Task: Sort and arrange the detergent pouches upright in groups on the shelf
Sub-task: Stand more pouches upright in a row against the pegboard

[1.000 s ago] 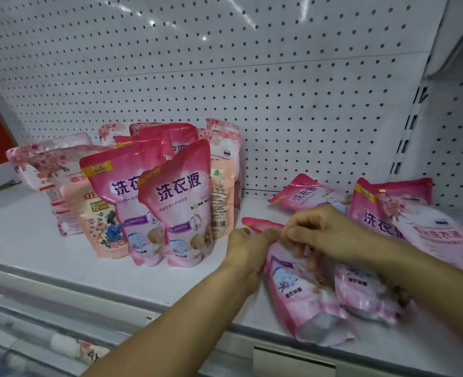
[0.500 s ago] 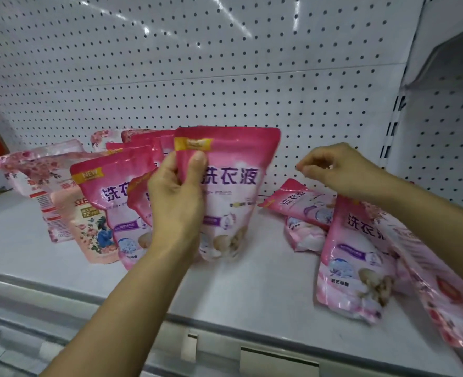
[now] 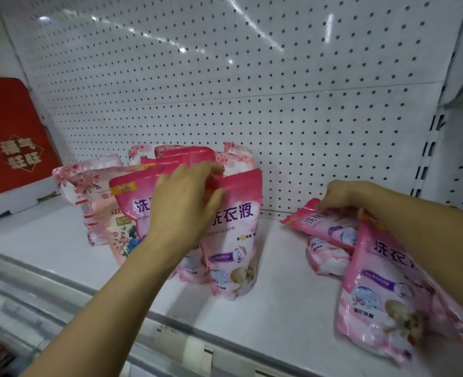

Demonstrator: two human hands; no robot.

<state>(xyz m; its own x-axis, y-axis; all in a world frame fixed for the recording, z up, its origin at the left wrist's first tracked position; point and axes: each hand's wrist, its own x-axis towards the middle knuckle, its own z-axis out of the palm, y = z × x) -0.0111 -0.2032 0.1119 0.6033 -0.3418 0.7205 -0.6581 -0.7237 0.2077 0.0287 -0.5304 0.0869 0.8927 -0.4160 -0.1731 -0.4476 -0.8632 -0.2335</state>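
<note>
Step in hand, as judged: seating a bright pink pouch (image 3: 231, 235) upright at the right end of the standing group (image 3: 132, 202) on the shelf (image 3: 273, 295).

Left hand (image 3: 182, 205): fingers curled over the top edge of that pouch, thumb on its front face, gripping it. The pouch stands on its base, leaning slightly, touching the pink pouch beside it. The standing group sits left of centre; paler floral pouches (image 3: 89, 183) are at its left and rear, near the pegboard back panel (image 3: 252, 104).

Right hand (image 3: 341, 197): fingers bent down onto the top edge of a pouch lying flat (image 3: 320, 223) in the loose pile on the right. Probably pinching it, though the fingertips are partly hidden. A second flat pouch (image 3: 325, 257) lies under it, and a large one (image 3: 382, 289) leans toward the shelf's front edge.

Notes for doing this well:
- Press the base gusset flat on the shelf before letting go; liquid inside will likely slump and tip a pouch set down crooked.
- Keep the printed face forward and in line with its neighbour.
- Keep like with like: bright pink beside bright pink, floral kept apart.
- Release only once it stands unaided; a topple could knock the row down.
- Lift the next pouch by its top seal so it hangs base-down.

Red box (image 3: 12, 140) at far left, not involved.
</note>
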